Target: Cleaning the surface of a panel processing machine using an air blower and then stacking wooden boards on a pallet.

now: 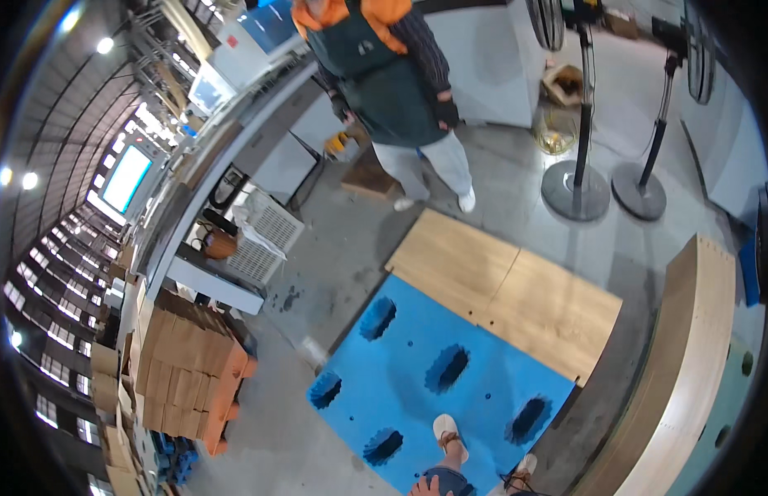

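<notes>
At the lower edge, my left hand [425, 486] rests on the dark cloth over my leg. Its visible fingers lie apart, with nothing in them. My right hand is out of the picture. One of my feet, in a light shoe [446, 428], stands on a blue plastic pallet [425, 331] with several oval openings. My other shoe [526, 465] shows near the pallet's lower right side. Across the pallet's far end lie light wooden boards [516, 289], side by side, apart from my hand.
A person in a dark apron [376, 74] and dark gloves stands beyond the boards. On the right is a tall stack of wooden boards [690, 314]. Two fans on round bases [576, 190] stand behind. Left are a workbench [227, 157] and stacked brown boards on an orange pallet [227, 397].
</notes>
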The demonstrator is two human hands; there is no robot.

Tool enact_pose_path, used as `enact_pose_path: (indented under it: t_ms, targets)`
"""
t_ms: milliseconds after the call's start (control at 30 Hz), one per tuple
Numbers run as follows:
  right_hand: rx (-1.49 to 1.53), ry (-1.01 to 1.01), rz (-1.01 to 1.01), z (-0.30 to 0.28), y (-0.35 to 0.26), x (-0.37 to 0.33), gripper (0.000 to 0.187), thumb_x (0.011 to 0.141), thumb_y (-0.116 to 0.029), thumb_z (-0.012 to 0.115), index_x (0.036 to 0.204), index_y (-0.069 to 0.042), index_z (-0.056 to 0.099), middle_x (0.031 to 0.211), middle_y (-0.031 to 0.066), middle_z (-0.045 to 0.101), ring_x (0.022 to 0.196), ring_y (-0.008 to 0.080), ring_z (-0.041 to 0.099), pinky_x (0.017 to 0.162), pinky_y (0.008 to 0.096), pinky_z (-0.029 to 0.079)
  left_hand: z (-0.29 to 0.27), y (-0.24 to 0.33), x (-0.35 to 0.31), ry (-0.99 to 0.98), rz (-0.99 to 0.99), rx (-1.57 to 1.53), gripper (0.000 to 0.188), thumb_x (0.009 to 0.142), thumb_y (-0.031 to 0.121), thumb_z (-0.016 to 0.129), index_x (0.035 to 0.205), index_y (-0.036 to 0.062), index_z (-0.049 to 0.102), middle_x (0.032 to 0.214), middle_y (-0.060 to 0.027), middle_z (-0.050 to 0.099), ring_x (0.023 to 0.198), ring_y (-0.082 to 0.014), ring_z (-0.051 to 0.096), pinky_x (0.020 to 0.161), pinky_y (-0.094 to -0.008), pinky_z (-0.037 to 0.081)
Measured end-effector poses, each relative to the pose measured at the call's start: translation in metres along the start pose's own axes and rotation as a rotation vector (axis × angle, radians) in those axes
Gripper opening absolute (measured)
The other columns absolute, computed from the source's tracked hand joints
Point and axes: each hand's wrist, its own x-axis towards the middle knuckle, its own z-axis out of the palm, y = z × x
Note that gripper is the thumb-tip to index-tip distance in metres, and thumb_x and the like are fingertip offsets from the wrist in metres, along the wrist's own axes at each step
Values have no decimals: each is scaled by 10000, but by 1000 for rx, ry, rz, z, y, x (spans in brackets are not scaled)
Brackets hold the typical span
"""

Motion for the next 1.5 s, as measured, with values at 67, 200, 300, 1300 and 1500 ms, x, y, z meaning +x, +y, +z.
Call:
enact_pose_path:
  t_ms: [67, 200, 300, 1300, 1500]
  targets:
    - [-130, -1, -56, -4, 13, -28, 267, 722, -212, 443, 885, -8, 497, 750, 194, 526, 628, 287, 509, 567, 376, 409, 7, -5, -5, 22, -39, -52, 529, 666, 313, 496, 1093, 28, 364, 1023, -198, 418, 888, -355, 410, 769, -425, 330]
    - [-322, 20, -100, -43, 75, -82, 282, 705, -183, 508, 893, 26, 497, 767, 193, 517, 596, 237, 502, 557, 345, 412, 6, 2, -9, 1, -33, -156, 496, 688, 311, 462, 1092, 42, 360, 973, -191, 447, 885, -357, 416, 734, -449, 341]
    - [-338, 360, 70, -135, 76, -98, 249, 732, -243, 365, 740, -43, 514, 640, 164, 536, 603, 327, 529, 543, 410, 409, 1, 3, -21, -16, -41, -198, 503, 701, 301, 457, 1116, 46, 329, 1016, -199, 428, 903, -363, 408, 743, -443, 345]
    - [-2, 310, 182, -127, 62, -157, 179, 734, -120, 434, 806, 3, 543, 641, 115, 555, 513, 181, 539, 467, 280, 422, -3, 8, -57, -104, -138, -312, 588, 680, 263, 532, 1169, 41, 290, 1156, -238, 283, 1036, -377, 312, 841, -420, 304]
    - [134, 453, 240, -188, 62, -138, 162, 742, -88, 396, 774, 2, 527, 608, 88, 550, 487, 146, 522, 421, 261, 407, -11, 11, -50, -81, -169, -323, 556, 678, 271, 531, 1142, 39, 331, 1133, -220, 320, 1025, -361, 331, 827, -405, 318]
